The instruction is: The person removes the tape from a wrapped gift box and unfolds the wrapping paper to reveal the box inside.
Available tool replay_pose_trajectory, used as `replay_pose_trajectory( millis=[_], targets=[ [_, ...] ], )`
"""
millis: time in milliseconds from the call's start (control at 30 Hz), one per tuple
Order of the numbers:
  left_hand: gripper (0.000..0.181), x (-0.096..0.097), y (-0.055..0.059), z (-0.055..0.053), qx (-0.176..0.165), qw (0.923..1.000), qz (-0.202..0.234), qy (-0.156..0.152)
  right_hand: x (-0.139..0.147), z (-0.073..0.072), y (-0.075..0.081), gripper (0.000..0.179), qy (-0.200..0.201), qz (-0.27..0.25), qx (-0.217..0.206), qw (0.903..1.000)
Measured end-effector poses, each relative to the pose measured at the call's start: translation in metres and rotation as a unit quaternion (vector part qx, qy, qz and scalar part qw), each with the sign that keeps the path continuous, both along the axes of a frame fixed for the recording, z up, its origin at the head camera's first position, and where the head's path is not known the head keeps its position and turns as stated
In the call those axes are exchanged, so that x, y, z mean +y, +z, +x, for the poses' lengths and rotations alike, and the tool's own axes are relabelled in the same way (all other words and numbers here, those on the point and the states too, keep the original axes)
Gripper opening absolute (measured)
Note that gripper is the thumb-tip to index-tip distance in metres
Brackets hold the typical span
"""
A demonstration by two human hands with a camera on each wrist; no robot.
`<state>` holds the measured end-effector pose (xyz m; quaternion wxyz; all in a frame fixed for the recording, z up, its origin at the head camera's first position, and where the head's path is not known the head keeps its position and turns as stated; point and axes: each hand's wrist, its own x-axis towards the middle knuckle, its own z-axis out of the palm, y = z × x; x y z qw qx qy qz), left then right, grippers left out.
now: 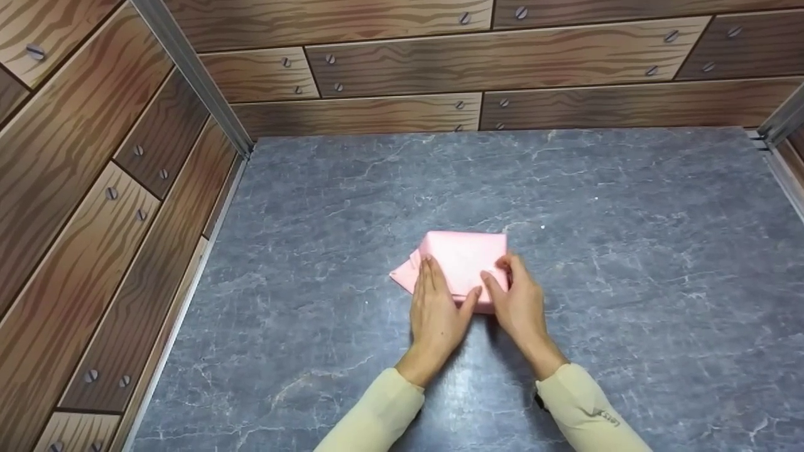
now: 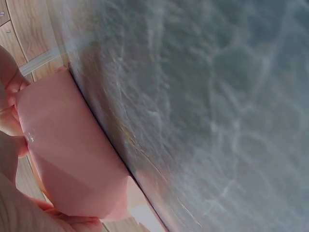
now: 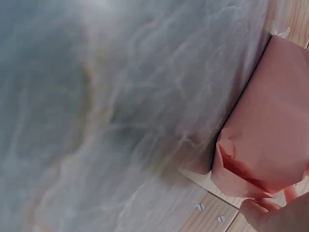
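A box wrapped in pink paper (image 1: pixel 468 260) lies on the grey marbled tabletop. My left hand (image 1: pixel 436 314) rests along its left end, fingers straight and thumb at the near upper edge. A pointed flap of the paper (image 1: pixel 405 274) sticks out to the left beyond those fingers. At the right end, my right hand (image 1: pixel 521 307) holds the box, thumb on top and fingers bent around the side. The right wrist view shows creased, partly gaping folds (image 3: pixel 236 164) at one end of the pink paper, near fingers (image 3: pixel 263 210). The box's underside is hidden.
The marbled tabletop (image 1: pixel 314 207) spreads around the box. Wood-patterned panels stand behind (image 1: pixel 502 56) and on the left (image 1: pixel 94 251), with a metal strip (image 1: pixel 195 75) in the corner. Small white specks (image 1: pixel 543 226) lie right of the box.
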<state>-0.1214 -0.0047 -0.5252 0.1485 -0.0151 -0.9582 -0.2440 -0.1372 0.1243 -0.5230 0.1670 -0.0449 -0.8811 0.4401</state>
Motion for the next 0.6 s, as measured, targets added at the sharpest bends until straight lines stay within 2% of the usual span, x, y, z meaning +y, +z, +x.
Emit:
replay_pose_trajectory(
  millis=[167,467,600],
  targets=[
    [0.09,0.0,0.0003,-0.0003,0.005,1.0,-0.005,0.0,-0.0014,-0.0021,-0.0009,0.017,-0.002,0.008,0.017,0.9998],
    [0.09,-0.0001,0.0008,-0.0002,-0.005,1.0,-0.005,0.0,0.0001,-0.0054,0.0013,0.01,-0.006,-0.018,-0.004,0.9998],
    [0.091,-0.0002,0.0001,-0.0003,0.002,1.0,-0.006,0.0,-0.0003,-0.0046,0.003,0.01,-0.012,-0.008,-0.015,0.9998]
  ],
)
